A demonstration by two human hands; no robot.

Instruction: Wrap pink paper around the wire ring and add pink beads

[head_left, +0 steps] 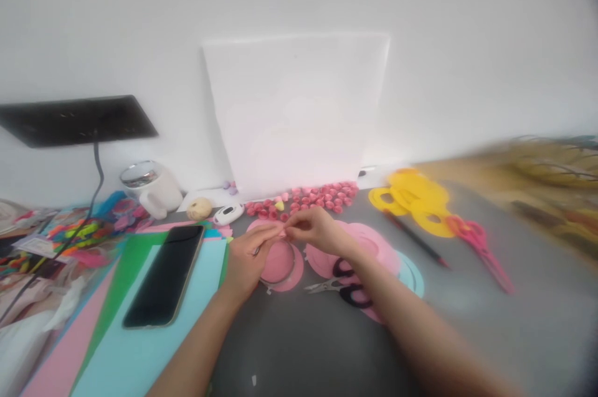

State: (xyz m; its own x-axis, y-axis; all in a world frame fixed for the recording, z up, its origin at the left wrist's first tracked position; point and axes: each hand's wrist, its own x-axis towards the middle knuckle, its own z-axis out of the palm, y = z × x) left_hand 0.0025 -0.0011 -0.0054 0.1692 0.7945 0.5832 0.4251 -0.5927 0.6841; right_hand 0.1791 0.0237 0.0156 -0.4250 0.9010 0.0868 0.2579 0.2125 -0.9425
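My left hand [250,257] and my right hand [314,232] meet above the grey tabletop, fingertips pinched together. Between them is a small piece of pink paper [282,230], mostly covered by the fingers. Just below lies a pink paper disc [294,280] with a thin dark-rimmed ring [290,267] on it. Beneath my right wrist and forearm are pink paper cut-outs [369,238] and open scissors with black handles [327,285], partly hidden. Behind the fingers, several small pink rolled paper flowers [327,196] sit in a cluster.
To the left, a phone [166,275] rests on coloured paper sheets [116,347]. A white mug [161,188] stands behind. At right are yellow cut-outs [415,188], a pencil [418,241] and pink scissors [488,257]. A white board [299,110] leans against the wall.
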